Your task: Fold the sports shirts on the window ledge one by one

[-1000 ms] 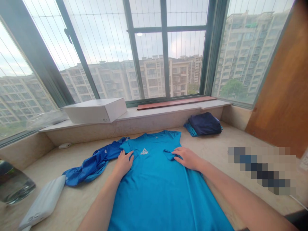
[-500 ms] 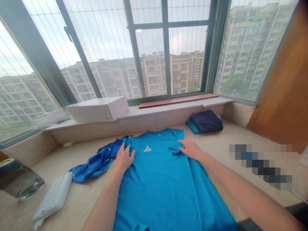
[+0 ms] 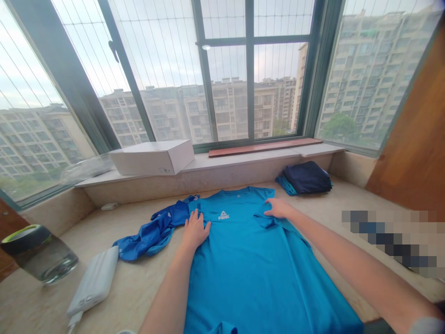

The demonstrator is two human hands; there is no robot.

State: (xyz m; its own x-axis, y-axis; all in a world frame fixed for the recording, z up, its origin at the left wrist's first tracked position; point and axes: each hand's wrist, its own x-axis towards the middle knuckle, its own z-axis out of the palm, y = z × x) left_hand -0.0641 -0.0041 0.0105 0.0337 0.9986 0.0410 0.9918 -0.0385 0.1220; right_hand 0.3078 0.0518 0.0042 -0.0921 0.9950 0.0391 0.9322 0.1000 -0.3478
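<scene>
- Blue shirt (image 3: 243, 260): spread flat, in front and right of the white box (image 3: 146, 160).
- Crumpled garment (image 3: 153, 234): in front of the box.
- Left hand (image 3: 197, 229): fingers spread on the shirt.
- Right hand (image 3: 278, 208): at the shirt, farther right of the box; grip cannot be told.

Your right hand (image 3: 282, 208) is moving up the blue shirt (image 3: 243, 260), its fingers now lying above the folded sleeve (image 3: 266, 221), nearer the shoulder. Your view is swinging left, taking in more of the bottle (image 3: 45, 255), while a blue fold (image 3: 227, 327) is showing below.
</scene>
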